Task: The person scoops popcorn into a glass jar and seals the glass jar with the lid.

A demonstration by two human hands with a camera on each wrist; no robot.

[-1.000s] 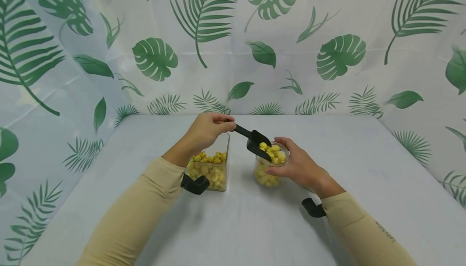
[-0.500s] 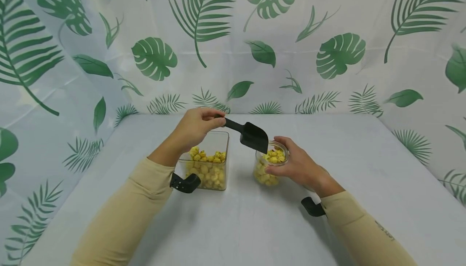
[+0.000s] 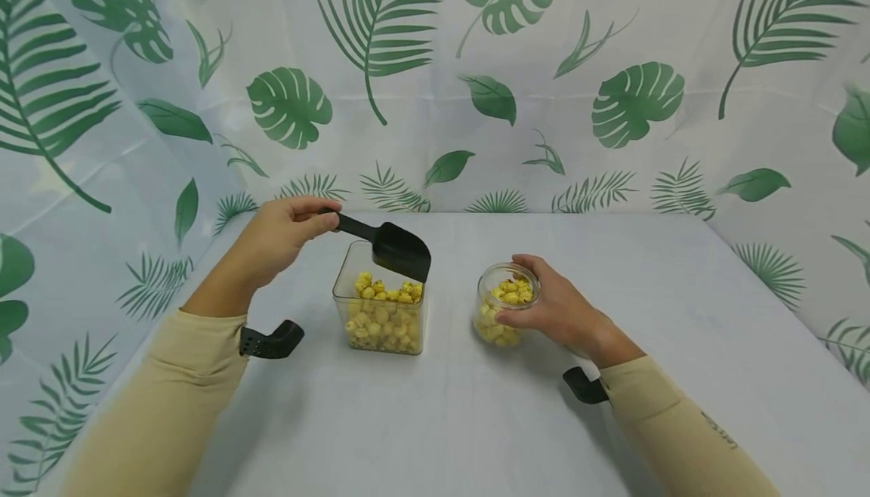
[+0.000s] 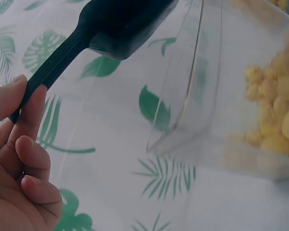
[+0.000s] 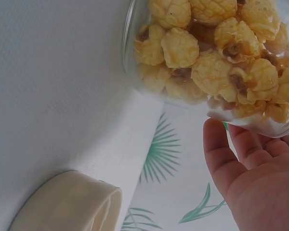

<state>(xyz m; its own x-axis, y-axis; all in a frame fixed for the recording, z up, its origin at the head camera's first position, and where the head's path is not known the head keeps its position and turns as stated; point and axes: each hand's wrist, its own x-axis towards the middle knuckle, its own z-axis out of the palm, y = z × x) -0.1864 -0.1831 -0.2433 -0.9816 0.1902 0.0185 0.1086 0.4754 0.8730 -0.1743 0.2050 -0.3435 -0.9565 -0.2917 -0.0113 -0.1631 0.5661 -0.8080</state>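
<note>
My left hand (image 3: 275,236) pinches the end of a black scoop's handle between thumb and fingers. The scoop (image 3: 401,249) slants down to the right over the clear square container (image 3: 335,293), and no popcorn shows on it. Yellow popcorn (image 3: 384,323) fills the lower part of that container. To the right, my right hand (image 3: 560,304) grips a clear round jar (image 3: 484,282) from its right side, thumb in front and fingers behind. Popcorn (image 5: 221,62) is heaped in the jar to just below the rim. The left wrist view shows the scoop's handle (image 4: 53,65) at the fingertips.
A white tabletop (image 3: 435,421) runs back to a leaf-printed cloth (image 3: 421,104). A strip of table separates container and jar. In the right wrist view a cream-coloured rounded object (image 5: 67,204) with a rim lies at the lower left.
The scoop has tipped its popcorn into the jar, then moved left with my left hand from the jar's mouth to above the square container. The right hand and jar stay put.
</note>
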